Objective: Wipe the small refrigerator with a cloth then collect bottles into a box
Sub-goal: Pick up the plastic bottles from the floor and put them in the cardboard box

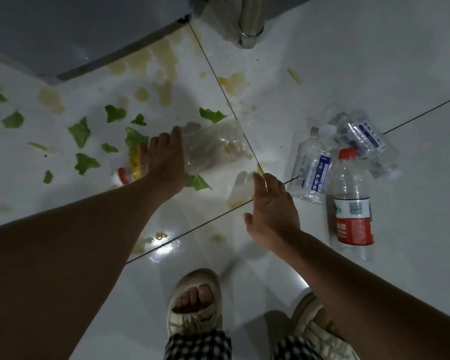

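A large clear plastic bottle (216,146) lies on the white tiled floor, with yellowish bits inside. My left hand (164,159) reaches to its left end, fingers spread and straight, thumb against the bottle. A small yellow bottle with a red cap (126,174) lies partly hidden under that hand. My right hand (270,206) hovers open over the floor, holding nothing. To its right lie three empty bottles: one with a blue label (309,172), one with a red label and red cap (352,203), and a crumpled one (359,136). The grey small refrigerator (76,35) stands at the top left.
Torn green leaves (81,131) and yellowish spill stains (164,74) are scattered over the tiles in front of the refrigerator. A metal leg (250,22) stands at the top. My sandalled feet (195,302) are at the bottom edge.
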Motion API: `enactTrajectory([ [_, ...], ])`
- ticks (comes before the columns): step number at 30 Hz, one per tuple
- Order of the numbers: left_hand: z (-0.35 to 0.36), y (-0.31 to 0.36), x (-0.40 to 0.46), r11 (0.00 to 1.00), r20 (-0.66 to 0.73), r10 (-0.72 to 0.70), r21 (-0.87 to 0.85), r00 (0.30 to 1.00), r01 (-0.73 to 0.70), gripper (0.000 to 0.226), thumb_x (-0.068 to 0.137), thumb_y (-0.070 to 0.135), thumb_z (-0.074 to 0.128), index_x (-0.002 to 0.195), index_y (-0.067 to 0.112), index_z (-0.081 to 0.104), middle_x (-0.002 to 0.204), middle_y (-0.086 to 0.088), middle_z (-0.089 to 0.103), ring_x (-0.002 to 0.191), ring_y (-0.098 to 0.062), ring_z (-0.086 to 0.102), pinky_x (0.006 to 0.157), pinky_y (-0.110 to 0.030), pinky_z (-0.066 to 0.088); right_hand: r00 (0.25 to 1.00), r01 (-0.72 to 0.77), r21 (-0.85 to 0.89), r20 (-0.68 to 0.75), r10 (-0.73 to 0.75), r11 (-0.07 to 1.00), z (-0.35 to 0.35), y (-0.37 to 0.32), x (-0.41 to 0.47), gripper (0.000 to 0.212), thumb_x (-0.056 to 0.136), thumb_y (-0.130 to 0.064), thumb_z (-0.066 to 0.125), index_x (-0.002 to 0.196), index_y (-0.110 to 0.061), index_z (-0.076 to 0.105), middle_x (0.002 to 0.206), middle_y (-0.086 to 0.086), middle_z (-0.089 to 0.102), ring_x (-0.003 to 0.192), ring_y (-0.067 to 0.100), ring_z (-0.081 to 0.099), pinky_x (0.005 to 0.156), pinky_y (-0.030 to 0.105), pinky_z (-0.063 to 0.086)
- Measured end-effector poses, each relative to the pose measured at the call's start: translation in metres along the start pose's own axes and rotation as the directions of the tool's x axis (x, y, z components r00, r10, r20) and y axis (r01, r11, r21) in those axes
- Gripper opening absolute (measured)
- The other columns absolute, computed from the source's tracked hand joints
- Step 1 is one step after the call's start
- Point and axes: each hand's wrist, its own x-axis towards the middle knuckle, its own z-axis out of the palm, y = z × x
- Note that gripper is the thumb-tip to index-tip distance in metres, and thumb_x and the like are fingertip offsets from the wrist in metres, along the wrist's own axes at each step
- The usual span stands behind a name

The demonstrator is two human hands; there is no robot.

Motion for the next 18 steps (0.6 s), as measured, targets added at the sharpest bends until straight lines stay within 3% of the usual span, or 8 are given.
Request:
enactTrajectory([
  [5,-0.009,0.025,-0.012,0.98,0.058,-0.061,-0.184,0.996,0.07,0.083,0.065,0.036,0.08,0.128,0.006,0.035,0.122,-0.016,0.048,0.108,-0.036,0.052,0.083,-0.046,0.045,0.998,-0.047,0.064,-0.045,0.05,0.997,-0.013,0.021,-0.013,0.081,0.086,-0.028,0.064,0.148,-0.014,0.014,0.152,0.008,0.023,0.14,0.024,0.024,0.112,0.034,0.028],
  [11,-0.034,0.094,-0.028,0.937,0.101,-0.085,-0.331,0.991,0.114,0.085,0.064,0.041,0.079,0.128,0.006,0.035,0.123,-0.015,0.048,0.112,-0.034,0.049,0.089,-0.043,0.042,0.977,-0.148,0.11,-0.138,0.162,0.983,-0.038,0.064,-0.042,0.078,0.087,-0.028,0.063,0.149,-0.015,0.016,0.152,0.009,0.026,0.14,0.024,0.025,0.114,0.034,0.025],
  [18,-0.054,0.163,-0.021,0.908,0.092,-0.068,-0.406,0.993,0.1,0.087,0.067,0.044,0.077,0.131,0.006,0.034,0.128,-0.015,0.047,0.118,-0.035,0.046,0.093,-0.042,0.039,0.896,-0.326,0.157,-0.263,0.358,0.932,-0.063,0.142,-0.042,0.079,0.085,-0.027,0.065,0.147,-0.008,0.021,0.149,0.014,0.031,0.137,0.027,0.03,0.113,0.037,0.029],
])
